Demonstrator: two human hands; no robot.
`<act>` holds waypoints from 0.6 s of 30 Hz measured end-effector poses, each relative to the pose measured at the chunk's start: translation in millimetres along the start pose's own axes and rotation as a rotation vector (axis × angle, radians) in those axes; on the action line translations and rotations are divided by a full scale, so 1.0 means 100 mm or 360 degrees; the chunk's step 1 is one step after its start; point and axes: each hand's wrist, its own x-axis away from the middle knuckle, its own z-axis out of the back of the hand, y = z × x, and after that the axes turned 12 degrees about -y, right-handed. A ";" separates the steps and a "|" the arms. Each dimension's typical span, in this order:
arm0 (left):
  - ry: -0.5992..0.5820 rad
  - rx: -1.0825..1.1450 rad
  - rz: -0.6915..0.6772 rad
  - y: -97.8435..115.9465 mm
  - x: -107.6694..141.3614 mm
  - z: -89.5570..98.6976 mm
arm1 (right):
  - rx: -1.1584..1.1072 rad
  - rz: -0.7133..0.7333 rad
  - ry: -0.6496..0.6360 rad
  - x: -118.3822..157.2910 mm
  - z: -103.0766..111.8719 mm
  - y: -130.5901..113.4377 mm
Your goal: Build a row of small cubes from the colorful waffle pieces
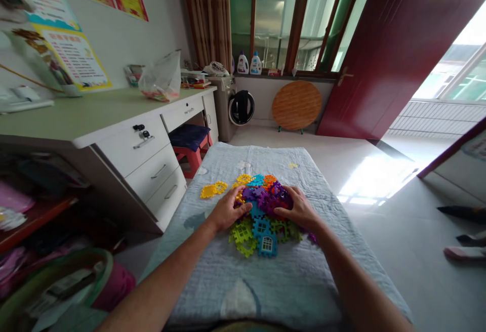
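A heap of interlocking plastic building pieces lies on the cloth-covered table (243,281). Purple pieces (261,194) are piled in the middle, with blue window pieces (267,245) and green pieces (243,233) at the near side. On the heap's left edge rests my left hand (230,209), its thumb and fingers spread and touching the pieces. My right hand (299,208) curves along the right edge, thumb apart from the fingers, against the purple pieces. Yellow pieces (213,189) lie off to the left; an orange piece (270,179) is at the back. Some fingertips are hidden by the heap.
To the left stands a desk (94,112) with drawers and a plastic bag (161,79) on top. A stool (190,139) is tucked beneath it. A washing machine (227,104), a round wooden tabletop (296,107) and a red door (364,64) are beyond.
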 end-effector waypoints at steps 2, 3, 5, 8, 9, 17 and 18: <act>0.0093 -0.0104 0.0010 -0.02 -0.07 0.09 | -0.0035 0.0096 0.0014 0.05 0.00 -0.04; 0.0149 -0.0183 0.0018 -0.05 -0.13 0.14 | -0.0057 0.0137 0.0010 0.07 0.00 -0.06; 0.0270 -0.0396 0.0083 -0.13 -0.25 0.25 | -0.0100 0.0220 -0.0011 0.11 0.00 -0.11; 0.0445 -0.0748 0.0453 -0.29 -0.39 0.37 | -0.0173 0.0326 -0.0061 0.14 0.00 -0.17; 0.0479 -0.0822 0.0610 -0.35 -0.42 0.39 | -0.0214 0.0344 -0.0081 0.15 0.00 -0.19; 0.0103 -0.0368 0.0181 -0.48 -0.39 0.30 | -0.0408 0.0233 0.0106 -0.02 0.19 -0.32; 0.0039 -0.0238 0.0097 -0.46 -0.38 0.28 | -0.0348 0.0243 0.0065 -0.10 0.22 -0.35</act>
